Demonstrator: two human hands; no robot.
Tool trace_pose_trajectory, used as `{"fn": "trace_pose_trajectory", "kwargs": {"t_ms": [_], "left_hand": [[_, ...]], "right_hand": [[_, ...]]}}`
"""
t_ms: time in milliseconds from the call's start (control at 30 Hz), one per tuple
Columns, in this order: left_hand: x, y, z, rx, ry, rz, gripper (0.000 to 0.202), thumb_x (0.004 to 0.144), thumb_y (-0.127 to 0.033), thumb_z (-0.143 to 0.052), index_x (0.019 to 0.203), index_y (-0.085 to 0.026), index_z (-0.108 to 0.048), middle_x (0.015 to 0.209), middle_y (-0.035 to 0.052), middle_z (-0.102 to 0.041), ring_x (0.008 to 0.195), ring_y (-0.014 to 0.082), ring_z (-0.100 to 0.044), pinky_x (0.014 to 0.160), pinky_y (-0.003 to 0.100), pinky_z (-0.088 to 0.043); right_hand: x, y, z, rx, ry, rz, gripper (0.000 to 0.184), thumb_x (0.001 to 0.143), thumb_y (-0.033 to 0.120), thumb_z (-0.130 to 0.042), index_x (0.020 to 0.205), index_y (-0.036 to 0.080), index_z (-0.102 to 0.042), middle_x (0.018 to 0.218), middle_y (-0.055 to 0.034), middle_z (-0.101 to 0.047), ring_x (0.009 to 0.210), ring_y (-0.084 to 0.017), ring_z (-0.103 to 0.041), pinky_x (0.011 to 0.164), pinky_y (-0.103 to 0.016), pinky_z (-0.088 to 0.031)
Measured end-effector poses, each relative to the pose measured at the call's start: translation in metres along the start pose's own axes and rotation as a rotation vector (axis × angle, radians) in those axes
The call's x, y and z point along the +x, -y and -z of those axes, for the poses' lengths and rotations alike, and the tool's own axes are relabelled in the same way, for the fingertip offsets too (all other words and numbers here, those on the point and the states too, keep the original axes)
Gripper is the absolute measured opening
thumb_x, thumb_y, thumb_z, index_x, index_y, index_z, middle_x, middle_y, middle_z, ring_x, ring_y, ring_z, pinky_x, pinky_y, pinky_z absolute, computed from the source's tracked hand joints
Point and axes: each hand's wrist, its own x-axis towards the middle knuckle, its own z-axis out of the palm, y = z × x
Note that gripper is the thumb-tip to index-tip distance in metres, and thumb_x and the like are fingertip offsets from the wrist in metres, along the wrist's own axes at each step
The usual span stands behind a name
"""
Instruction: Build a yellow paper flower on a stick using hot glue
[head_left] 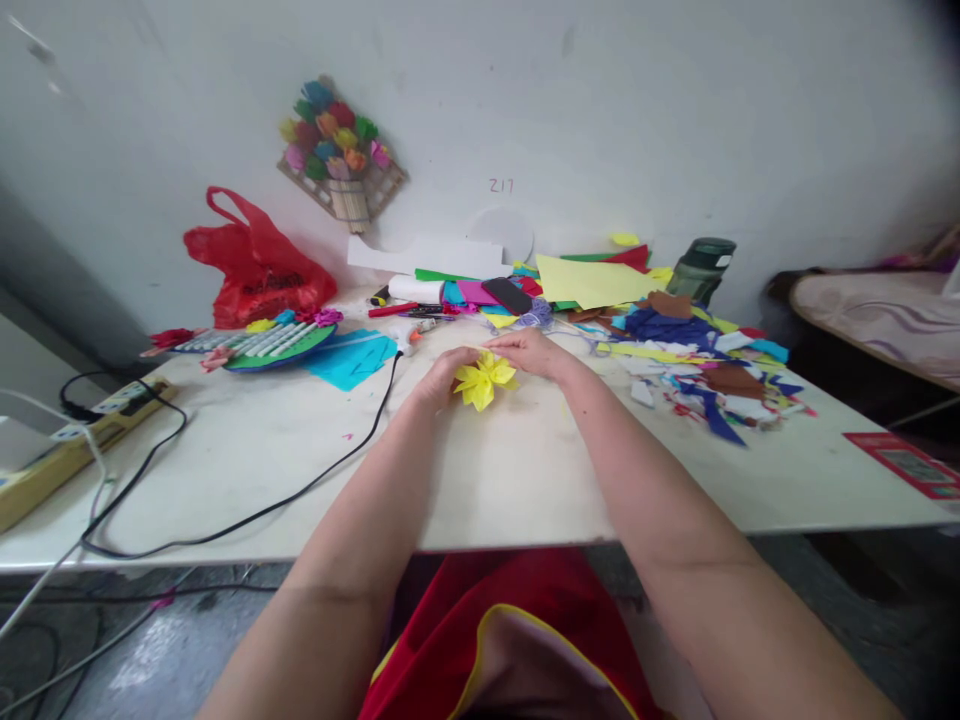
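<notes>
Yellow paper flower lies between the person's hands, low over the middle of the table. Largest is the pale wall, with the white table running along its foot. Next comes the heap of paper scraps, blue, brown, white and yellow, spread over the table's right side. At the back left, a red plastic bag slumps with one handle standing up; on the wall above hangs a multicoloured bouquet. Near the bag sits a green disc bearing whitish tubes, and at the left edge a power strip. Smaller are the pale yellow sheet, the bright blue sheet and the dark green bottle. The left hand is closed narrowly on the flower's left edge; the right hand reaches its upper edge with fingers together, though I cannot tell whether it grips. Smallest, a black phone rests among papers behind.
</notes>
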Motion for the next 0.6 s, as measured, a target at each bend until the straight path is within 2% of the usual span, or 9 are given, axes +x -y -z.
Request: {"fn": "trace_pose_trajectory", "kwargs": {"t_ms": [167, 333, 600], "left_hand": [[-0.0028, -0.0019, -0.0008, 0.008, 0.005, -0.010, 0.017, 0.057, -0.023, -0.066, 0.072, -0.015, -0.060, 0.062, 0.0017, -0.061, 0.055, 0.0131, -0.057, 0.052, 0.024, -0.043], [-0.0027, -0.0017, -0.0016, -0.004, -0.009, 0.002, 0.020, 0.056, -0.022, -0.066, 0.073, -0.014, -0.060, 0.062, 0.0018, -0.061, 0.056, 0.0140, -0.058, 0.053, 0.024, -0.044], [-0.0042, -0.0081, 0.0003, -0.019, -0.039, 0.105, 0.015, 0.065, -0.025, -0.062, 0.075, -0.014, -0.062, 0.058, 0.0031, -0.062, 0.056, 0.0150, -0.058, 0.055, 0.025, -0.043]], "right_hand": [[0.0032, -0.0045, -0.0016, -0.025, -0.020, 0.056, 0.035, 0.079, 0.039, -0.058, 0.100, 0.018, -0.076, 0.095, -0.0056, -0.075, 0.086, -0.019, -0.067, 0.076, -0.030, -0.052], [0.0037, -0.0043, -0.0001, -0.113, -0.001, 0.109, 0.031, 0.082, 0.036, -0.058, 0.101, 0.020, -0.076, 0.103, -0.0067, -0.074, 0.096, -0.022, -0.068, 0.089, -0.034, -0.050], [0.0015, -0.0026, 0.0029, -0.237, 0.016, 0.108, 0.028, 0.084, 0.028, -0.058, 0.107, 0.025, -0.074, 0.107, -0.0048, -0.073, 0.099, -0.021, -0.068, 0.089, -0.033, -0.051]]}}
